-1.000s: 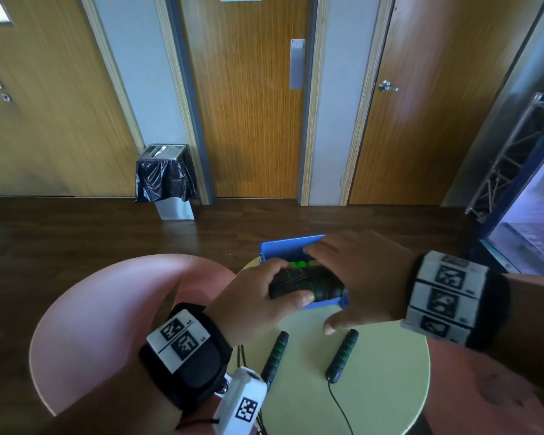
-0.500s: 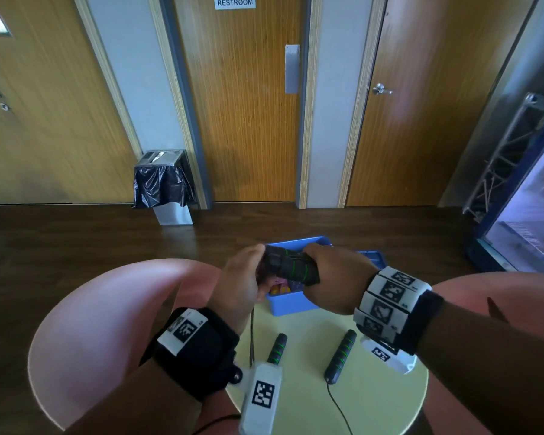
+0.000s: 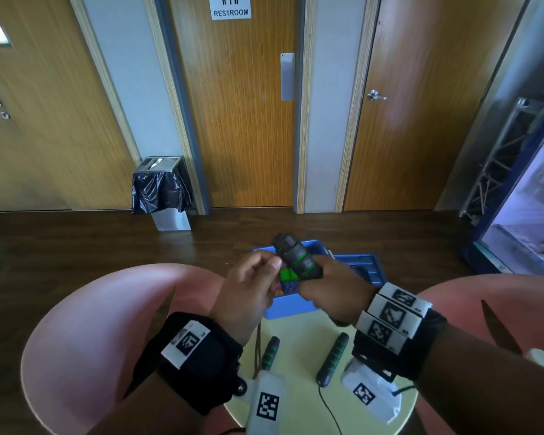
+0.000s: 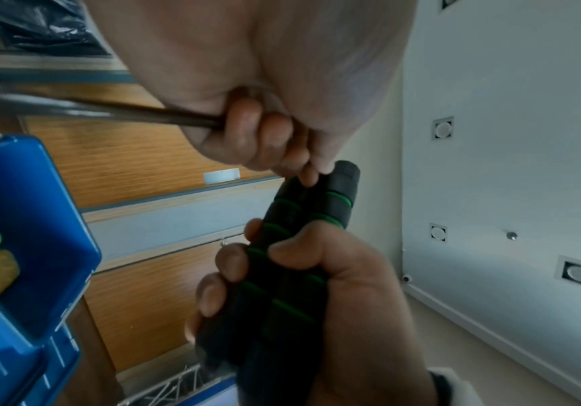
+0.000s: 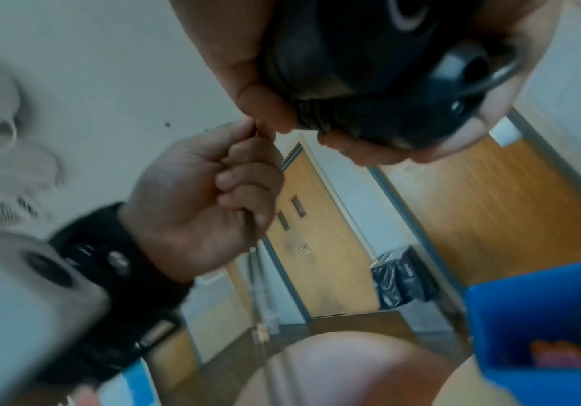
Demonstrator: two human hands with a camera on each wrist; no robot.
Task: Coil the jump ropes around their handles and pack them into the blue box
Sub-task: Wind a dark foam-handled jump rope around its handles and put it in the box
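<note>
Pink chair backs point(image 3: 85, 334) are curving up on either side of the round pale-green tabletop point(image 3: 299, 400) below you. Your left hand point(image 3: 248, 290) is hovering just left of the blue box point(image 3: 291, 304), its fingers point(image 5: 244, 175) curled together and pinching the black rope point(image 5: 252, 236), which is hanging down past your wrist toward the tabletop. Two loose black handles with green rings point(image 3: 332, 359) are lying side by side, a little apart, on the tabletop nearer you than the box, each with a thin cord trailing off toward you. Blue box is sitting at the far edge of the tabletop, open, with green and other coloured pieces point(image 3: 286, 279) inside; what they are is too blurred to tell. Your right hand point(image 3: 336, 293) is holding the paired jump rope handles point(image 4: 296, 247) tilted up above the box, fingers point(image 4: 226, 263) clamped round their lower half, thumb pressing across the front. Left fingertips are touching the upper end of that bundle. Further back, a bin lined with a black bag point(image 3: 162, 191) is standing on the dark wood floor against the wall, left of the restroom door point(image 3: 239, 120).
</note>
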